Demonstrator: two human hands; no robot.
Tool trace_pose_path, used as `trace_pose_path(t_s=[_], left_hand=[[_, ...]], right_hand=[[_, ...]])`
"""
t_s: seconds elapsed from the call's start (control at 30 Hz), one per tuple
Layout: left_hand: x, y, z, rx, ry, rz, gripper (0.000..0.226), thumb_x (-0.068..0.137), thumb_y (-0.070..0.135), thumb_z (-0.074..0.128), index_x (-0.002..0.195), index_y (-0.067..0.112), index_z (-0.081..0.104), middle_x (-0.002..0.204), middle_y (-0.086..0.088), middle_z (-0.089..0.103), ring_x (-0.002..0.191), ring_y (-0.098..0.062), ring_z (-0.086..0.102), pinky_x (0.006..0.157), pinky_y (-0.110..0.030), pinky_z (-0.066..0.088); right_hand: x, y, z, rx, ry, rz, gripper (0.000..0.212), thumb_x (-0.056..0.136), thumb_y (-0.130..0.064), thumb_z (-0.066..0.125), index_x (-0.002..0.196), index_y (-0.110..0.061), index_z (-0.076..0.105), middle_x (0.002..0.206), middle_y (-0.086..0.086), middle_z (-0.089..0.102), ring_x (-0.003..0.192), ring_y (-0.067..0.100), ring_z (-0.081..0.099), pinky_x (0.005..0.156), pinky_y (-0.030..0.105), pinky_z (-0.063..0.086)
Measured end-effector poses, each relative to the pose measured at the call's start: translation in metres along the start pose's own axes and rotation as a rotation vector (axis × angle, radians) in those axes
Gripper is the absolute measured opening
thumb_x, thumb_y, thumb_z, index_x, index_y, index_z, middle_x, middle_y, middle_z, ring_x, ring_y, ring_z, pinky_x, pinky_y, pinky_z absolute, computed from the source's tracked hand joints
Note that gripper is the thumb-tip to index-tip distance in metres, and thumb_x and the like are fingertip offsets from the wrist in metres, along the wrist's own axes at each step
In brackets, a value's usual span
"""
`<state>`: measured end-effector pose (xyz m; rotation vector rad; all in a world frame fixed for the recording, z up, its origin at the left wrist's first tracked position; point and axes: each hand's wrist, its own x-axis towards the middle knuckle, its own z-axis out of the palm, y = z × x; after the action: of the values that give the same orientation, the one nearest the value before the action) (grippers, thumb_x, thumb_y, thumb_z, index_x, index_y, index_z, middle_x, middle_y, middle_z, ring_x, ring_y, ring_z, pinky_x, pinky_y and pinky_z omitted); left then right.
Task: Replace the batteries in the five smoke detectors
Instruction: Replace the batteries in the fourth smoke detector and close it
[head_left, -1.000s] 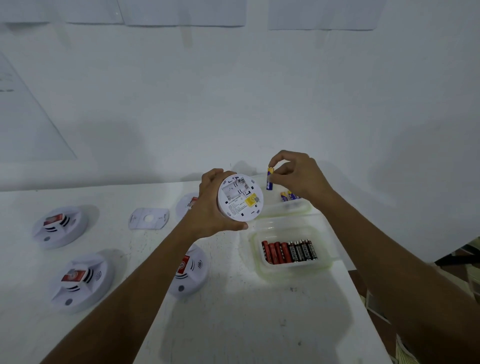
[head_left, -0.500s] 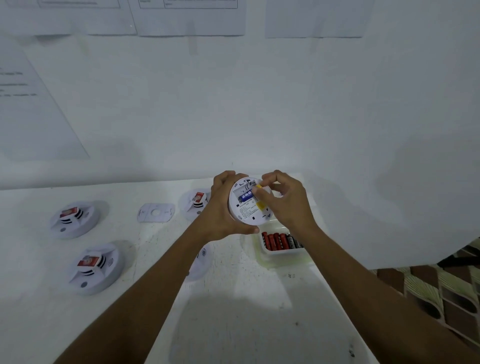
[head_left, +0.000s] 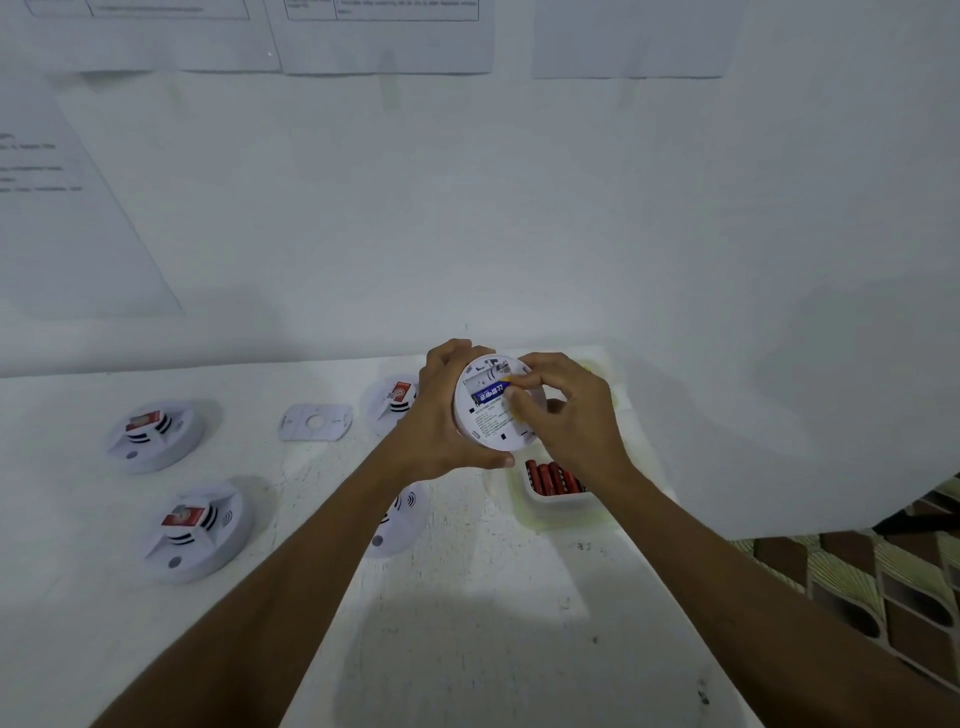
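Currently, your left hand (head_left: 441, 415) grips the rim of an upturned smoke detector (head_left: 493, 410), held above the bench (head_left: 467, 597) near its back edge, while your right hand (head_left: 566, 415) pinches a blue battery (head_left: 488, 395) with thumb and fingertips closed on its end, lying in the open compartment; whether it is fully seated cannot be told. Four more detectors rest face up on the bench: two toward the left edge (head_left: 156, 434) (head_left: 200, 530), one by the back edge (head_left: 392, 402), one under your left forearm (head_left: 397, 519). A loose mounting plate (head_left: 314, 422) lies between them. By the right edge, a tray (head_left: 561, 512) holds red batteries (head_left: 550, 478). Judged from this, at least one unit is mid-replacement; which of the others are finished cannot be told.
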<state>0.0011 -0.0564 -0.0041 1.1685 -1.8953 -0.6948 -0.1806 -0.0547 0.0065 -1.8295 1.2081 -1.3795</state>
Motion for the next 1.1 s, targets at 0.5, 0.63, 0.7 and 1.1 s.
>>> trace_pose_path(t_s=[0.5,0.63,0.7,1.1], left_hand=[[0.013,-0.016,-0.012,0.017,0.001,-0.114,0.102,0.036,0.059,0.083,0.124,0.052,0.031,0.143,0.001,0.027,0.134,-0.017,0.027,0.114,-0.044,0.032],[0.02,-0.019,-0.012,0.018,-0.014,-0.101,0.102,0.037,0.06,0.082,0.125,0.054,0.03,0.143,-0.001,0.027,0.134,-0.019,0.028,0.114,-0.045,0.032],[0.022,-0.021,-0.013,0.007,-0.014,-0.094,0.103,0.037,0.06,0.083,0.122,0.065,0.026,0.143,0.0,0.026,0.135,-0.019,0.028,0.114,-0.046,0.033],[0.033,-0.032,-0.015,-0.018,-0.015,-0.092,0.102,0.038,0.059,0.083,0.126,0.053,0.031,0.143,0.002,0.026,0.135,-0.018,0.029,0.113,-0.047,0.035]], right_hand=[[0.093,0.049,-0.058,-0.652,-0.429,0.287,0.02,0.083,-0.01,0.069,0.099,-0.022,0.068,0.092,0.005,0.074,0.082,0.021,0.069,0.065,0.024,0.049],[0.111,0.054,-0.045,-0.891,-0.501,0.275,0.022,0.077,-0.013,0.072,0.091,-0.029,0.064,0.104,0.002,0.063,0.087,0.024,0.062,0.073,0.029,0.049],[0.114,0.058,-0.039,-0.961,-0.56,0.289,0.023,0.077,-0.017,0.076,0.095,-0.027,0.065,0.107,0.002,0.058,0.091,0.025,0.061,0.073,0.029,0.046],[0.119,0.073,-0.027,-0.808,-0.636,0.357,0.017,0.076,-0.018,0.08,0.091,-0.025,0.076,0.085,-0.004,0.067,0.078,0.015,0.062,0.066,0.023,0.044]])
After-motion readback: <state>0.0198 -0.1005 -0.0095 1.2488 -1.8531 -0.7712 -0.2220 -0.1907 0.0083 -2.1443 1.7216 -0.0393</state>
